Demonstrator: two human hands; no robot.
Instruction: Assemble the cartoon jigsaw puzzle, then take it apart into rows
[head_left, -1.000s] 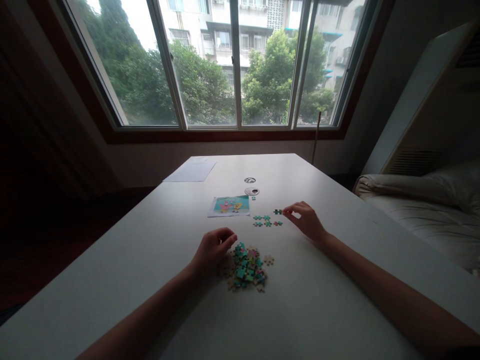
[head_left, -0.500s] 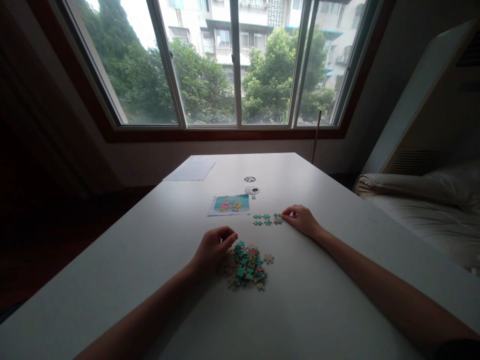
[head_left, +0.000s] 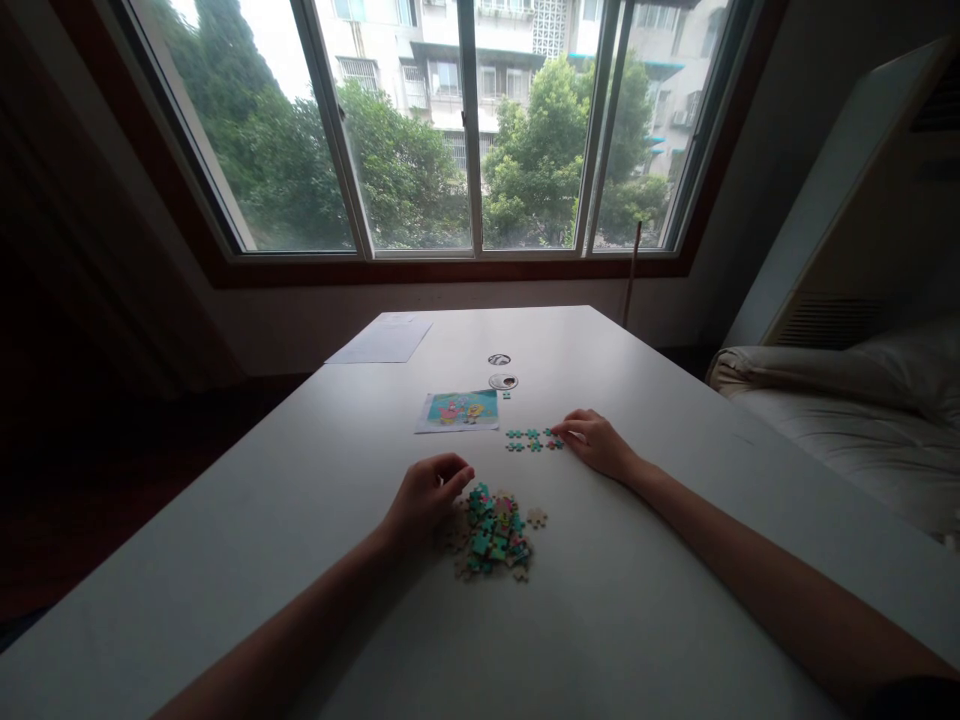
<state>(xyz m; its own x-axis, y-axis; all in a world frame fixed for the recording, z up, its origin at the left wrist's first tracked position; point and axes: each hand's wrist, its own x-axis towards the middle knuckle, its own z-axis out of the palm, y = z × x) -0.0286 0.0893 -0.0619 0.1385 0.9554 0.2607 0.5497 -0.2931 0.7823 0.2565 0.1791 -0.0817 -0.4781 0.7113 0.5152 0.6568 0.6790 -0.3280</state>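
Observation:
A loose pile of jigsaw pieces [head_left: 491,535], mostly teal with some plain backs showing, lies on the white table. My left hand [head_left: 429,498] rests at the pile's left edge, fingers curled in and thumb near the index finger; no piece shows in it. Farther off, several puzzle pieces [head_left: 533,440] are laid out in two short rows. At the right end of these rows, my right hand [head_left: 596,442] has its fingertips closed on a puzzle piece [head_left: 549,433], partly hidden by the fingers. A picture sheet [head_left: 459,410] with colourful cartoon figures lies left of the rows.
One small piece [head_left: 507,396] lies beside the picture sheet. Two round dark-edged marks [head_left: 503,382] are behind it. A white paper [head_left: 381,340] sits at the table's far left corner. A pale sofa [head_left: 817,410] stands to the right; a window [head_left: 472,130] is ahead.
My right hand has shifted slightly left, its fingertips now over the right end of the upper row. My left hand and the pile look the same.

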